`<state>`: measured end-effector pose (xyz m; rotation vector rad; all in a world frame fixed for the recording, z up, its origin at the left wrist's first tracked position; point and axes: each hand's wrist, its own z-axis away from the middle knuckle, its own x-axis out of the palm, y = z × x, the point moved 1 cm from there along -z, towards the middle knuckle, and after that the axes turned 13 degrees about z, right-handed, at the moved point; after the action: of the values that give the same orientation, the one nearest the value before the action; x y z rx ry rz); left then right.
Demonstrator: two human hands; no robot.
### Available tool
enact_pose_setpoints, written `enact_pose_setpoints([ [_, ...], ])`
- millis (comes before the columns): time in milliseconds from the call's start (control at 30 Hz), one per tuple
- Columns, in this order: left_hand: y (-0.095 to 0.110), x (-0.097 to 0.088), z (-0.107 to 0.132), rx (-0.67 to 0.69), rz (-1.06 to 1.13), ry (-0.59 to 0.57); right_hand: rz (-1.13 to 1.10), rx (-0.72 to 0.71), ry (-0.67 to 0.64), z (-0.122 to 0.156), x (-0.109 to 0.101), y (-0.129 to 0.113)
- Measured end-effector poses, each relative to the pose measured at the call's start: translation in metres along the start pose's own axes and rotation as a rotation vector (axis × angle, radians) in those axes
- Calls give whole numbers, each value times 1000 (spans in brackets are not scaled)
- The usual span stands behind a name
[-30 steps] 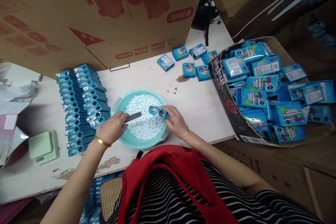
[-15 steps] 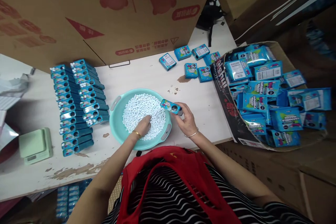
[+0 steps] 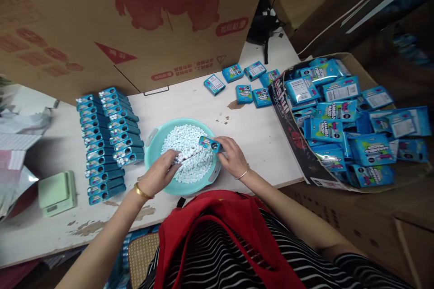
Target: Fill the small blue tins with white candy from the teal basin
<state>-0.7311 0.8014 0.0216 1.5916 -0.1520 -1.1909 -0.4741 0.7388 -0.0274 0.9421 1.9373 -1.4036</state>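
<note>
A: What've we got over the round, smooth teal basin (image 3: 153, 149)?

B: Our right hand (image 3: 233, 158) snugly grips a slim, glossy blue box (image 3: 207, 143), dark round spot showing, above the basin's right side. Our left hand (image 3: 158, 174) pinches a narrow scoop (image 3: 186, 160), pebbly white candies (image 3: 193, 172) heaped on it, above the basin's middle.

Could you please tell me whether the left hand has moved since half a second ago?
Yes, the left hand has moved leftward against the basin, from among the white pieces to over its near-left rim.
</note>
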Motion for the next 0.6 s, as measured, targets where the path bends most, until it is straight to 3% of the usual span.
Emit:
enact_pose_setpoints([
  [133,30,-16,-5,-56,-125,-118,-11,-58,-47,-2,11,-15],
  [267,56,-18,-14,-225,-357,-229,-3,-80,-88,-3,20,-24],
  [433,90,-16,-22,-317,-581,-252,-17,-97,-125,-1,27,-26],
  [533,101,-17,-22,-312,-657,-282,-31,-104,-105,1,29,-23],
  [600,97,-21,-19,-295,-681,-269,-46,-105,-74,2,29,-21],
])
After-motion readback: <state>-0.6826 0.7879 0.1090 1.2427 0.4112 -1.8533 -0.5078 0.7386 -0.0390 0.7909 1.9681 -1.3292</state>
